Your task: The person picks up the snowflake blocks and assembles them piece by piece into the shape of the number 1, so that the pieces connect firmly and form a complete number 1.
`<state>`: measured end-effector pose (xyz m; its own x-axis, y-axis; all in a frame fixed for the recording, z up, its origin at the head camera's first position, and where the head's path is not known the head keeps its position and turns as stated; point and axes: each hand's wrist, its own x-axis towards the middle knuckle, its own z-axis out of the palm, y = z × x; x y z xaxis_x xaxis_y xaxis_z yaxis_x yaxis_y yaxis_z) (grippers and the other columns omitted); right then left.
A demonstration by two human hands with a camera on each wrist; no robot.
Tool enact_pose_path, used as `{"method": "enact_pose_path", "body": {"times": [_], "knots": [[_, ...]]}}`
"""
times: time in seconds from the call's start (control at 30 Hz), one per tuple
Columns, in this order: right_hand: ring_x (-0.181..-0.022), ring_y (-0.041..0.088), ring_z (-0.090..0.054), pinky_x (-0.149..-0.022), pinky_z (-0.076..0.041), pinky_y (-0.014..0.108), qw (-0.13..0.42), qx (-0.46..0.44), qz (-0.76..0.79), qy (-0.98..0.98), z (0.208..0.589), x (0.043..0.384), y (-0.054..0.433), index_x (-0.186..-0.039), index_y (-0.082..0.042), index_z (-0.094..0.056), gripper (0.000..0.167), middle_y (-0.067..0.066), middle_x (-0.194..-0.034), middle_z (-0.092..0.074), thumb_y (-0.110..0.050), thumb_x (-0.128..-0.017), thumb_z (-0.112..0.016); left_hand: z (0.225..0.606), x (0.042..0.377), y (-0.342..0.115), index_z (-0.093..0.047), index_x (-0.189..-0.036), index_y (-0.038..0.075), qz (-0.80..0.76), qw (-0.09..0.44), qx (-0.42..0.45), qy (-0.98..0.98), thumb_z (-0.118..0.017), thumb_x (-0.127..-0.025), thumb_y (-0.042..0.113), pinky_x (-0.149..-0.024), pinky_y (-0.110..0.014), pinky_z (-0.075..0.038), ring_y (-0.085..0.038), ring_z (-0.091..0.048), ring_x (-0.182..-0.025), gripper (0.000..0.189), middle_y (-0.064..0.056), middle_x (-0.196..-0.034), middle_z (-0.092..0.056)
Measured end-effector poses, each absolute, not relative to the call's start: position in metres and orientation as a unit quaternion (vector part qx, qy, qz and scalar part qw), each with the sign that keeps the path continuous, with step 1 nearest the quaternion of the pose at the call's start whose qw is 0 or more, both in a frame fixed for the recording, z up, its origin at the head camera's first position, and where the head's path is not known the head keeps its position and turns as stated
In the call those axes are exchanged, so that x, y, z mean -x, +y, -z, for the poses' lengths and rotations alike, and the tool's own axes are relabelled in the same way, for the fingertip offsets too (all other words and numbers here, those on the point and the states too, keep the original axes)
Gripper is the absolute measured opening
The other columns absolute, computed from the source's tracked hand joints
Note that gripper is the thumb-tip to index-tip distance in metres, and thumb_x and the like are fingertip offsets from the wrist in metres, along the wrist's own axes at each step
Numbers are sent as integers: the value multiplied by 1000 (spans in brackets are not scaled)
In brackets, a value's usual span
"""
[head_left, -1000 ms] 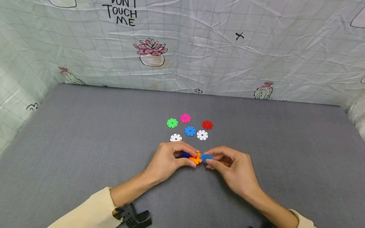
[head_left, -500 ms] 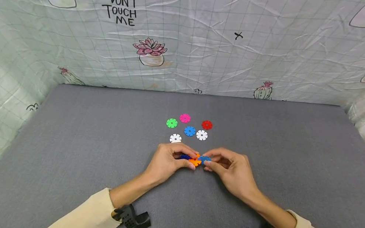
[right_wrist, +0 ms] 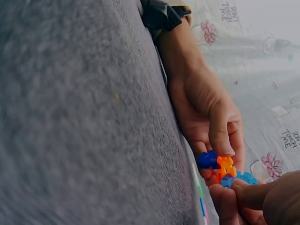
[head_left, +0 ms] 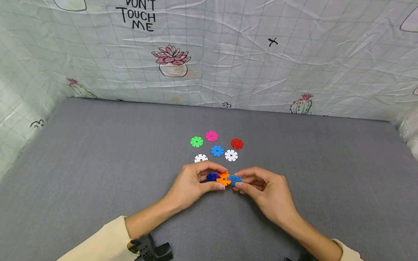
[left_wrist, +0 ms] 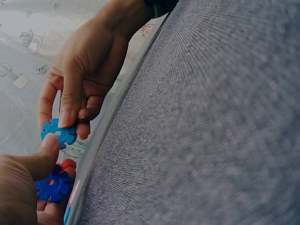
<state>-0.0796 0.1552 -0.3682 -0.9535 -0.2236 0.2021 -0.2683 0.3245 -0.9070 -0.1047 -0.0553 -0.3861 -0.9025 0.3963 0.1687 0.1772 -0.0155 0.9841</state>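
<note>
My left hand [head_left: 192, 184] pinches an orange notched plastic disc [head_left: 224, 179] between thumb and fingers. A dark blue notched disc [head_left: 212, 177] is joined to the orange one on its left, within the curl of that hand. Facing it, my right hand [head_left: 272, 193] pinches a light blue notched disc [head_left: 235, 180] by its right side. The light blue disc meets the orange disc's right edge, and the right wrist view shows the orange disc [right_wrist: 226, 166] between both blues. How deep the notches sit is hidden by fingers.
Beyond the hands lie loose notched discs on the grey cloth: green [head_left: 196, 142], pink [head_left: 211, 136], red [head_left: 237, 144], blue [head_left: 217, 151] and two white, one [head_left: 231, 155] beside the blue, one [head_left: 201, 158] near my left fingers. A patterned curtain [head_left: 217, 55] stands behind.
The light blue disc has shifted slightly left against the orange one. The orange disc now shows more of its face, and both hands have risen slightly in the last half second.
</note>
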Motion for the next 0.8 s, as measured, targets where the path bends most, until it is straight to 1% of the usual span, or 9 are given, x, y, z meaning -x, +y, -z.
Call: {"method": "enact_pose_path", "body": {"times": [0.17,0.3,0.43,0.5,0.67,0.8], "knots": [[-71,19,-70,-64,-55,29,4,-142,-566,-812,366,80,157,-97,-9,-68,18,-1,-78,-71,-3,-81,-75,386,105,-55,-68,-106,-1,-678,88,-207,700,-77,-77,-2,-80,-30,-53,-20,-66,-89,31,-11,-102,-68],[-71,18,-70,-64,-55,29,-4,-132,-567,-813,365,80,157,-95,-10,-67,18,-3,-77,-71,-4,-81,-75,383,104,-55,-67,-108,-4,-659,87,-212,716,-78,-76,-3,-83,-30,-51,-21,-64,-92,34,-13,-105,-67],[-71,17,-69,-64,-55,29,-11,-132,-563,-816,365,78,156,-93,-11,-67,17,-5,-76,-71,-7,-80,-77,368,98,-56,-65,-108,-8,-645,84,-233,723,-77,-76,-5,-86,-35,-50,-27,-63,-95,35,-18,-106,-66],[-70,17,-69,-64,-55,29,-15,-131,-563,-816,365,78,155,-93,-11,-67,16,-5,-76,-71,-8,-80,-77,361,95,-56,-65,-106,-8,-636,74,-251,726,-77,-76,-4,-86,-37,-50,-29,-63,-95,33,-19,-104,-66],[-70,17,-69,-64,-55,30,-20,-129,-568,-812,365,76,152,-92,-12,-68,16,-6,-76,-71,-10,-80,-78,354,91,-56,-69,-103,-5,-607,45,-282,742,-78,-76,-1,-82,-39,-51,-26,-64,-91,29,-14,-100,-68],[-71,17,-70,-64,-55,30,-21,-129,-575,-807,367,75,152,-91,-11,-68,15,-5,-77,-71,-10,-80,-77,353,91,-56,-68,-104,-5,-606,59,-280,742,-78,-76,-2,-80,-39,-52,-25,-64,-88,29,-13,-98,-69]]}}
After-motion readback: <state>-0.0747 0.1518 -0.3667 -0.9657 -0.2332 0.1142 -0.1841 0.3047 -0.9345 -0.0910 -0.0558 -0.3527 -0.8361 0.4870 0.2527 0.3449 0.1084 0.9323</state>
